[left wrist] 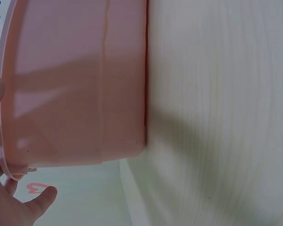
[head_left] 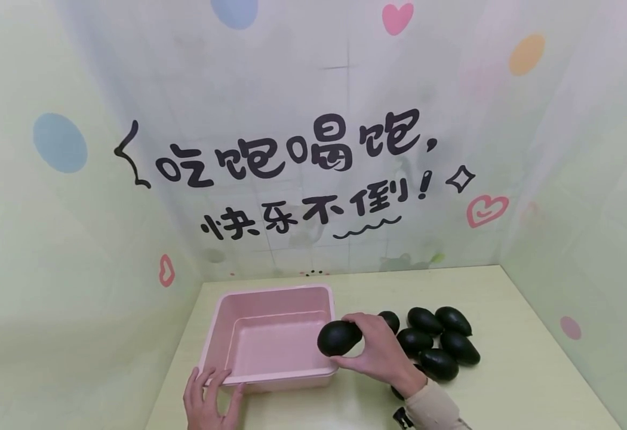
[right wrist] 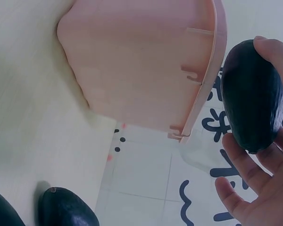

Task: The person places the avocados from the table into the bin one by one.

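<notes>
My right hand holds a dark avocado between thumb and fingers, at the right rim of the pink plastic bin. The right wrist view shows this avocado lengthwise, thumb at one end and fingertips at the other. At the bin's near left corner, my left hand grips the rim, fingers over the edge and thumb on the outer side. In the left wrist view, one finger sticks out away from the bin wall. The bin's visible floor is bare.
Several more dark avocados lie grouped on the pale wooden table, right of the bin; some are partly hidden by my right hand and sleeve. A printed wall sheet stands behind and along both sides.
</notes>
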A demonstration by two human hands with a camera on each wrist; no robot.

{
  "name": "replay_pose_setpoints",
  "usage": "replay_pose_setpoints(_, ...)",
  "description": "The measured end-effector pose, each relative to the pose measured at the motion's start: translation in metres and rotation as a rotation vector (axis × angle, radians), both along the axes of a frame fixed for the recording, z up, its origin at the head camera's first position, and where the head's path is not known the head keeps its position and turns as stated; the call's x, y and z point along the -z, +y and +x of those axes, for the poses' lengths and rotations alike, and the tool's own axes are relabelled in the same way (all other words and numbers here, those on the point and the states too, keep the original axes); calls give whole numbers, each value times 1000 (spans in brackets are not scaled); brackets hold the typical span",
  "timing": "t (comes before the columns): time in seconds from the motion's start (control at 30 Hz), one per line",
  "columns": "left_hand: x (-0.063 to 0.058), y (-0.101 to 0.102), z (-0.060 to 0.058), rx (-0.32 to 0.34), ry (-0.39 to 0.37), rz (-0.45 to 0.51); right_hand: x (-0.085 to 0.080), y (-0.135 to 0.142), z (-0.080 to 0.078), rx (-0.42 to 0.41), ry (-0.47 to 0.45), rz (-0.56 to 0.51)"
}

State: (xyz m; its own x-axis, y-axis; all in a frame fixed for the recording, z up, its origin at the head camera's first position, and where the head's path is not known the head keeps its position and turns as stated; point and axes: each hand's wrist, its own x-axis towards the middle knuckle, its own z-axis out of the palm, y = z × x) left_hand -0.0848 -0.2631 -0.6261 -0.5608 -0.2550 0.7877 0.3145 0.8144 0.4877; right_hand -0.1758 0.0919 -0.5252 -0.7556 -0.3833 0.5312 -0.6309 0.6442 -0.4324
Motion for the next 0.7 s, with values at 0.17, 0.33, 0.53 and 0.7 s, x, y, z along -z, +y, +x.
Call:
replay_pose_setpoints(0.17, 0, 1, 0, -5, -4, 4, -1, -4, -1, -4, -2, 7)
replay_pose_setpoints(0.33, -1, 1, -1, -13, 3, -4, -1, -7, -1, -16, -38, 15)
replay_pose_setpoints(0.53, -2, 1, -2, -12, 11, -16, -4, -13, -4, -37, -55, 14)
replay_pose_setpoints(0.7, -2, 1, -2, -10, -3, -15, -5, -18, -5, -53, -57, 15)
